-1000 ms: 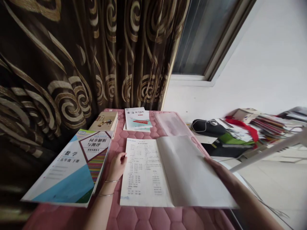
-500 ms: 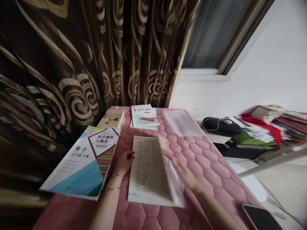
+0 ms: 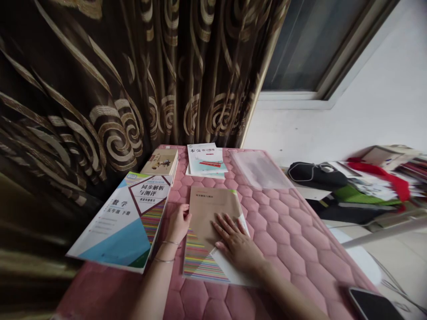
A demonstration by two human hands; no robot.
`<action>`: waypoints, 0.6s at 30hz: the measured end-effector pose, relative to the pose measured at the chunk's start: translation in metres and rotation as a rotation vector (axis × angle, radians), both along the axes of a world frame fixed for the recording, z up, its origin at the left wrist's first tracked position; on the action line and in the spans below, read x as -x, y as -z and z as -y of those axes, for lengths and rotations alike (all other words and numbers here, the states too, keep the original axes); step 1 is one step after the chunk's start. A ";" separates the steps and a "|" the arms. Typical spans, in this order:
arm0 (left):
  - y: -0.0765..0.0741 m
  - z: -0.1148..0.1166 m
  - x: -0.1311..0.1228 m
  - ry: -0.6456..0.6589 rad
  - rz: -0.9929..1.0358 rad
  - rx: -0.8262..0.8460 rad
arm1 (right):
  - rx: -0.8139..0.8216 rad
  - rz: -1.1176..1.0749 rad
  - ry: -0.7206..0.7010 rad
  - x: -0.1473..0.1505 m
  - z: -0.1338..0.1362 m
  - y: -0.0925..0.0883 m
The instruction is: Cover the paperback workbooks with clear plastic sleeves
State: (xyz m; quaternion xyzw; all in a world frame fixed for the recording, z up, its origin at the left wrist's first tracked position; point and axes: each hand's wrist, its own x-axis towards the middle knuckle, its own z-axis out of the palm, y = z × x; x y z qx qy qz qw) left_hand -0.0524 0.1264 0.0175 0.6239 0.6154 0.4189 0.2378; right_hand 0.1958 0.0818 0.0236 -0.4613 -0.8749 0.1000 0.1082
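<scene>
Two hands rest on a brown book (image 3: 208,211) that lies shut in the middle of the pink table cover (image 3: 283,231). The right hand (image 3: 238,243) lies flat on the front of the book, fingers spread apart, holding nothing. The left hand (image 3: 178,224) touches the book's left edge with bent fingers; I cannot tell if it pinches the edge. Just left of that hand lies a big blue and white book (image 3: 116,226). Farther back lie a small book (image 3: 160,161), a white book (image 3: 206,160) and a clear sleeve (image 3: 258,169). A phone (image 3: 370,306) lies at the near right corner.
</scene>
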 end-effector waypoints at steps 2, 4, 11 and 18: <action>0.000 0.000 -0.002 -0.015 0.005 0.020 | -0.024 0.002 0.017 0.009 -0.003 0.001; 0.000 0.000 -0.004 -0.045 0.015 0.040 | -0.027 0.011 0.019 0.023 -0.009 0.000; 0.003 -0.001 -0.006 -0.063 -0.086 0.012 | 0.029 0.029 -0.091 0.078 -0.067 -0.019; -0.009 0.006 -0.017 -0.055 -0.465 0.025 | 0.039 0.047 0.093 0.100 -0.119 -0.023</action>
